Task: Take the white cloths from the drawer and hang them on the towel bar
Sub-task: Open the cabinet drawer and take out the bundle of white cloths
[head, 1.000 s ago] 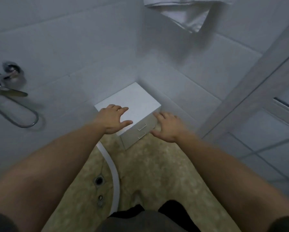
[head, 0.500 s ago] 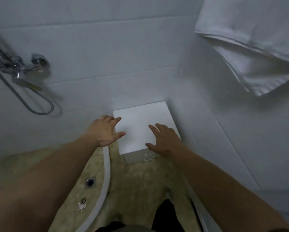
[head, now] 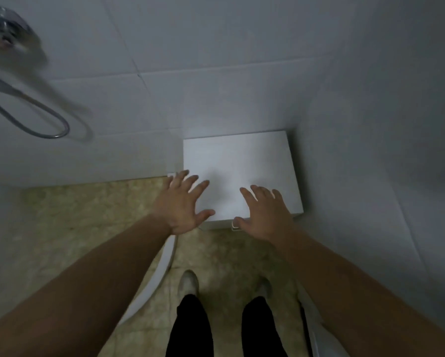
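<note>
A small white drawer cabinet (head: 238, 161) stands on the floor in the corner of two tiled walls. Its drawers are shut and a thin metal handle (head: 233, 225) shows on its front edge. My left hand (head: 181, 203) hovers over the cabinet's front left corner, fingers spread, holding nothing. My right hand (head: 266, 213) is spread over the front right part of the top, its thumb close to the handle. No white cloth and no towel bar are in view.
A chrome shower tap (head: 6, 32) with a looping hose (head: 43, 124) hangs on the left wall. A white curved shower rim (head: 154, 276) crosses the beige stone floor (head: 69, 222). My two feet (head: 189, 282) stand just before the cabinet.
The view has tilted down and swung right: the hanging white cloth has left the frame, and my feet have come into view. Both hands have stayed spread over the cabinet, which now looks nearer.
</note>
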Demonstrator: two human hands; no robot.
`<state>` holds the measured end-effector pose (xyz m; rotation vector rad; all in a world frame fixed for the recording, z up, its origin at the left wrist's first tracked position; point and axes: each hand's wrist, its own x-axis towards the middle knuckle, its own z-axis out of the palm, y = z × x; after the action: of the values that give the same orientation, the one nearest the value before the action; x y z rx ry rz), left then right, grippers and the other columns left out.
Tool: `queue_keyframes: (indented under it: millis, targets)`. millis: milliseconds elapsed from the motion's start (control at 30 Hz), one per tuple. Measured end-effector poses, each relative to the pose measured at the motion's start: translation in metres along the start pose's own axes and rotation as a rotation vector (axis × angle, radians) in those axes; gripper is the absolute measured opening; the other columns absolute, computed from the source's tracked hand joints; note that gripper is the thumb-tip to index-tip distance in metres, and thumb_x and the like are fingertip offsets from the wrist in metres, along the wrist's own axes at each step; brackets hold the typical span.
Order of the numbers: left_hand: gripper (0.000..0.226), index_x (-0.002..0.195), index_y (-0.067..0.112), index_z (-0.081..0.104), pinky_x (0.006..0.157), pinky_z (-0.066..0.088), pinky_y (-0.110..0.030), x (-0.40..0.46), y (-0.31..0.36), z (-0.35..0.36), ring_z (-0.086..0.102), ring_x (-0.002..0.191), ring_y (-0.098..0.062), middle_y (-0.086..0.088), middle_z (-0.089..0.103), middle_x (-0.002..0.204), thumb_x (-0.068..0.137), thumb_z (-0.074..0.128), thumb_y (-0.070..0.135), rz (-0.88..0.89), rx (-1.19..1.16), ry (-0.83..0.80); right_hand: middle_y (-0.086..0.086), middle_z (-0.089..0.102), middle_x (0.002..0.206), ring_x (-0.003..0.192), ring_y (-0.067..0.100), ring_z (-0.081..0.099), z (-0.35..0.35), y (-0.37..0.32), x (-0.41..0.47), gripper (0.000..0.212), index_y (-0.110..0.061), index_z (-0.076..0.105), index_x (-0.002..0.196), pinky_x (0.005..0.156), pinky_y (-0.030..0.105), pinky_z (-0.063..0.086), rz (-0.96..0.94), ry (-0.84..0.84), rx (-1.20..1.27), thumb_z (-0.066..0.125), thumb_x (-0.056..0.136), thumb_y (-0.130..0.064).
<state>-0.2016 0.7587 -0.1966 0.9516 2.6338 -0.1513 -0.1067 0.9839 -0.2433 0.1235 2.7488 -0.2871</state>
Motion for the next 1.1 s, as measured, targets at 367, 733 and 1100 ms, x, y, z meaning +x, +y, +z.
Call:
queue_keyframes:
  millis: [367,733,1100]
  targets:
    - [0.084,0.156,0.026,0.0,0.118,-0.004,-0.059,0.101,-0.018,0.186,-0.018,0.149,-0.031,-0.009,-0.002,0.165,0.088,0.003,0.075,0.01,0.084,0.038,0.012,0.052,0.146,0.133,0.031,0.049,0.183,0.02,0.075,0.067,-0.014,0.044,0.146,0.112,0.048,0.034,-0.099,0.057,0.017,0.05,0.092,-0.053]
    - [0.084,0.156,0.024,0.0,0.117,-0.004,-0.06,0.163,-0.006,0.316,-0.021,0.148,-0.031,-0.011,-0.008,0.164,0.09,0.0,0.075,0.017,0.019,0.128,0.008,0.051,0.143,0.133,0.026,0.045,0.338,0.027,0.105,0.072,-0.011,0.042,0.146,0.112,0.045,0.035,-0.056,-0.038,0.052,0.05,0.089,-0.054]
    - [0.084,0.155,0.026,-0.007,0.117,-0.002,-0.062,0.219,0.005,0.347,-0.022,0.147,-0.033,-0.012,-0.012,0.163,0.088,-0.001,0.077,0.007,0.026,0.143,0.009,0.045,0.149,0.137,0.029,0.041,0.396,0.047,0.152,0.084,-0.015,0.029,0.153,0.116,0.053,0.027,0.044,-0.151,-0.019,0.047,0.086,-0.064]
